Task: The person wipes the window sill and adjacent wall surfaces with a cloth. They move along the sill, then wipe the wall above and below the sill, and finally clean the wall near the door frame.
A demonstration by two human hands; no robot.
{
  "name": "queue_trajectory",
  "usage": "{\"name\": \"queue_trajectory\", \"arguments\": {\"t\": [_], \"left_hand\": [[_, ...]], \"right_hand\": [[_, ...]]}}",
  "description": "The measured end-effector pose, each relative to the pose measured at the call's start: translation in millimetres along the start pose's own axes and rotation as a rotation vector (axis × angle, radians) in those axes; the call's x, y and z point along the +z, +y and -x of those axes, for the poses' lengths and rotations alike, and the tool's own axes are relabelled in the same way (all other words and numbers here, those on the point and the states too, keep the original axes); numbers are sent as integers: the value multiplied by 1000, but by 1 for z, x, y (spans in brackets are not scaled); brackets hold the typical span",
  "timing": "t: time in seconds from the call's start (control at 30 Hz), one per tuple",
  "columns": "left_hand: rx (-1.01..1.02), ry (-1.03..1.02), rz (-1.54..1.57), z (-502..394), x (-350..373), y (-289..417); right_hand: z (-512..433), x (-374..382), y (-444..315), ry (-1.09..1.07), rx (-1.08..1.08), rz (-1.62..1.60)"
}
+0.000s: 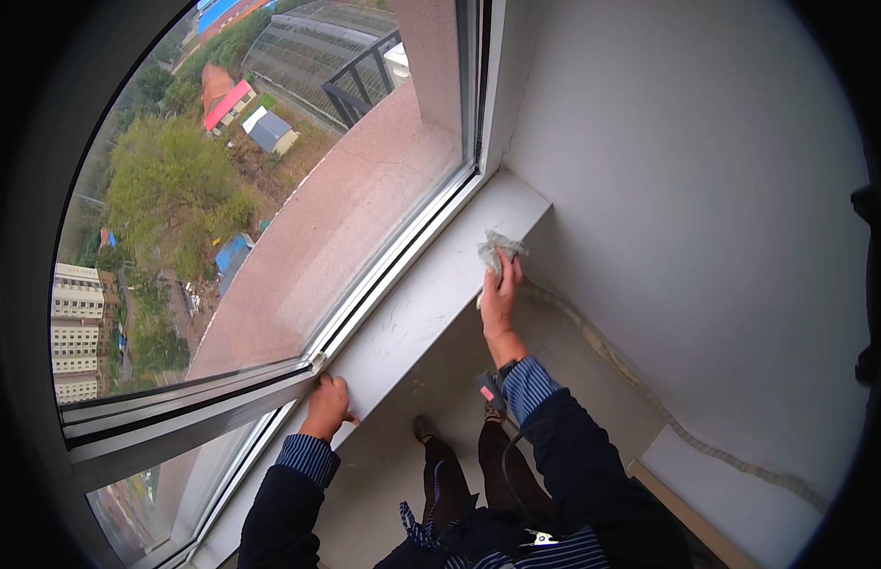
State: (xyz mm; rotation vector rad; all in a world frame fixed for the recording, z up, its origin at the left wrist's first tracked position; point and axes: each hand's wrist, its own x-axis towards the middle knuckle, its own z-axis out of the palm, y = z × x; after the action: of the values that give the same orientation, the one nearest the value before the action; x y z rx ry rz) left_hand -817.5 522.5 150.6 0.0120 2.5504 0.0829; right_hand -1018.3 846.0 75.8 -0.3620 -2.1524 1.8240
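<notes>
My right hand [502, 299] holds a crumpled grey cloth [501, 250] against the white windowsill [426, 299], near the end that meets the wall. The fingers press on the cloth from above, and the palm side is hidden. Farther along the same sill, my left hand [328, 409] leans on its surface beside the window frame, thumb spread towards the front edge. It holds no loose object; its fingertips are partly hidden. Dark smudges and thin marks show on the sill between the two hands.
A tilted window sash [191, 419] stands next to my left hand, its corner close to my knuckles. A plain wall [668, 178] bounds the right side. Along its foot runs a pale strip [625, 373]. A grey box on a cable [489, 391] hangs below my right forearm.
</notes>
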Motion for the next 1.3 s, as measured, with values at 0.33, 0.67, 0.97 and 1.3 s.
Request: {"name": "queue_trajectory", "arguments": {"t": [0.33, 0.67, 0.97, 1.3], "left_hand": [[3, -3, -13, 0, 3, -2], [28, 42, 22, 3, -3, 1], [16, 39, 27, 2, -4, 2], [-5, 14, 31, 2, -9, 7]], "right_hand": [[21, -6, -14, -28, 287, -41], [-15, 26, 9, 199, 186, 89], [-27, 15, 1, 141, 208, -25], [23, 19, -9, 12, 664, -553]]}}
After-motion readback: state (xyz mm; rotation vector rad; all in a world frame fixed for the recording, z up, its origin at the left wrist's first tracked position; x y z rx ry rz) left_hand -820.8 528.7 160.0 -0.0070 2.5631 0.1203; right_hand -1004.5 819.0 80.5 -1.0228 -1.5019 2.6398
